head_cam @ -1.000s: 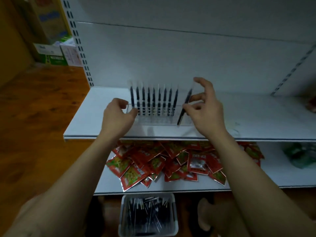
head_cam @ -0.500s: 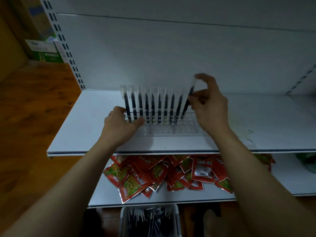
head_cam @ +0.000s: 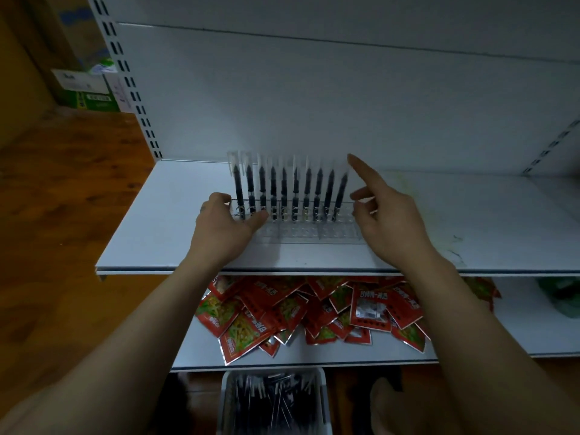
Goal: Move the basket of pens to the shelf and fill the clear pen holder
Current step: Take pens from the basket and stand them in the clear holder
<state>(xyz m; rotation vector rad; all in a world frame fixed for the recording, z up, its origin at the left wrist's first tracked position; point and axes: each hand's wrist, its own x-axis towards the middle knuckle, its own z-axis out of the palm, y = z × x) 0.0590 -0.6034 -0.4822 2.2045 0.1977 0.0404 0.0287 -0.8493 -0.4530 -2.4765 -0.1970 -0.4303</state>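
Observation:
A clear pen holder (head_cam: 332, 232) stands on the upper white shelf (head_cam: 157, 233) with several black pens (head_cam: 295, 196) upright in its back row. My left hand (head_cam: 224, 226) grips the holder's left end, thumb against its front. My right hand (head_cam: 387, 224) hovers just right of the last pen, fingers spread and relaxed, index finger raised, holding nothing. A white basket (head_cam: 324, 400) full of black pens sits on the floor below the shelves, at the bottom of the view.
Several red snack packets (head_cam: 301, 312) lie piled on the lower shelf. A green bag (head_cam: 561, 296) sits at that shelf's right end. Cardboard boxes (head_cam: 84, 89) stand on the wooden floor at far left. A foot (head_cam: 384, 406) is beside the basket.
My right hand set the pen it pinched into the holder at the right end of the row and let go, fingers opening. The left hand stayed on the holder.

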